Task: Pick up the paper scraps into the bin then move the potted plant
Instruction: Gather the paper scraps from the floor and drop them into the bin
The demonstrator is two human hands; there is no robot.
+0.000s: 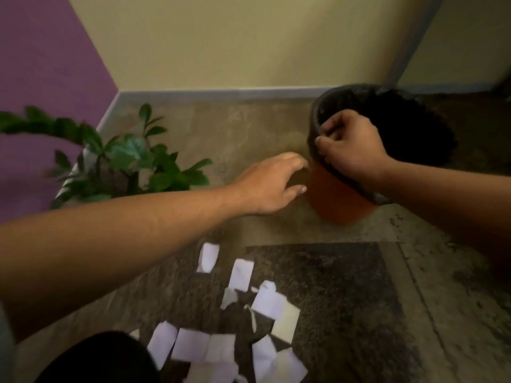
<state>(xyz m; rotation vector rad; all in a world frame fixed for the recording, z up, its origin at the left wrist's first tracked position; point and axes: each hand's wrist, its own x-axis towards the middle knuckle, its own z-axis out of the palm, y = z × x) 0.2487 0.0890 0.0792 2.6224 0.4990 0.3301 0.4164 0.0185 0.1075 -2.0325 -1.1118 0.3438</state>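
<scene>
The right hand (351, 150) has its grip closed on the bin (337, 200): the fingers curl over the rim on its 9 o'clock side and pinch the black liner (414, 134) against the orange wall. The left hand (272, 183) holds nothing. Its grip is open, fingers spread, with the fingertips just beside the orange wall. Blur keeps me from telling whether they touch it.

The paper scraps (265, 302) lie loose on the floor (249, 128), mostly on a darker tile (345, 286). They are at about 6 o'clock from the left hand and 7 o'clock from the right, on the person's side of the bin and well apart from it. The scatter runs long from 11 o'clock to 5 o'clock. The left hand is free and nearer, so I judge it the likelier one to gather them. Either it comes back toward 6 o'clock, or the bin is drawn that way first.

The potted plant (130, 161) stands at 9 o'clock from the left hand, in the corner where the purple and cream walls meet.

The inside of the bin is black, so whether any paper is already in it cannot be seen. Leaves and the left forearm cover most of the plant's pot. The nearest scraps are cut off by the bottom edge, beside a dark knee (96, 357). No scrap seems to be picked up yet.
</scene>
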